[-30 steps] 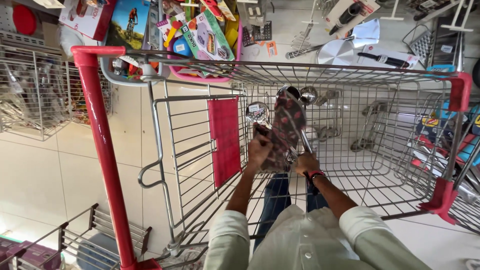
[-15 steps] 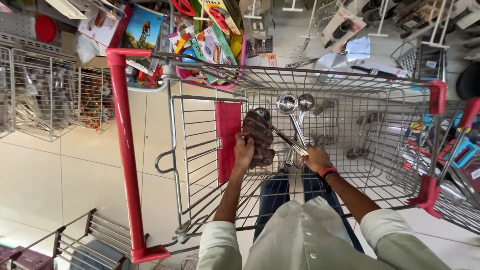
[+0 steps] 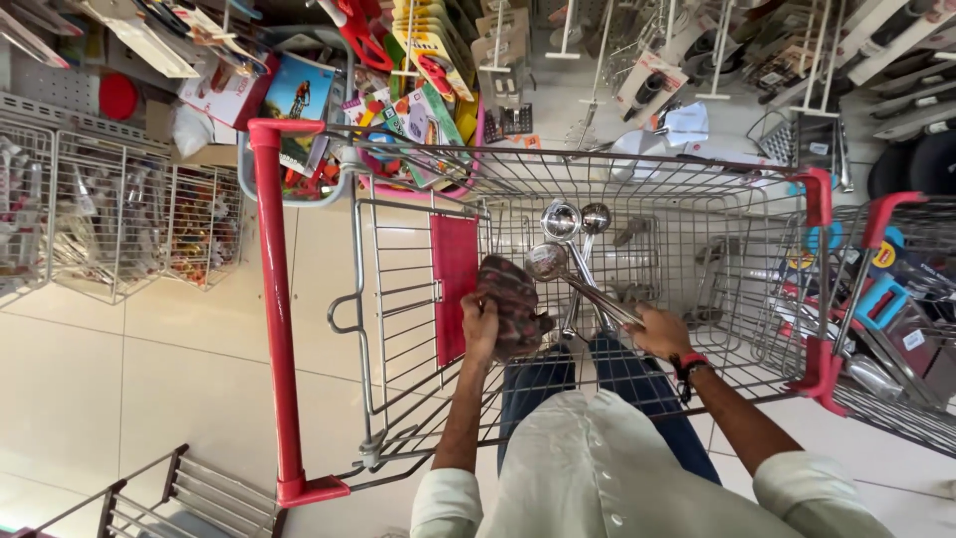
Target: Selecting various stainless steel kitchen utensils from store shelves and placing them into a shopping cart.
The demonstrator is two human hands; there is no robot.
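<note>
A shop: a wire shopping cart [image 3: 597,199] with red trim stands amid packaged goods on hooks [image 3: 428,60] and wire display bins [image 3: 110,219].

Left hand [image 3: 481,321]: forearm bare, sleeve rolled at elbow, fingers curled shut in a grip; right hand [image 3: 659,332]: arm extended forward, fingers closed in a grip, band at wrist.
</note>
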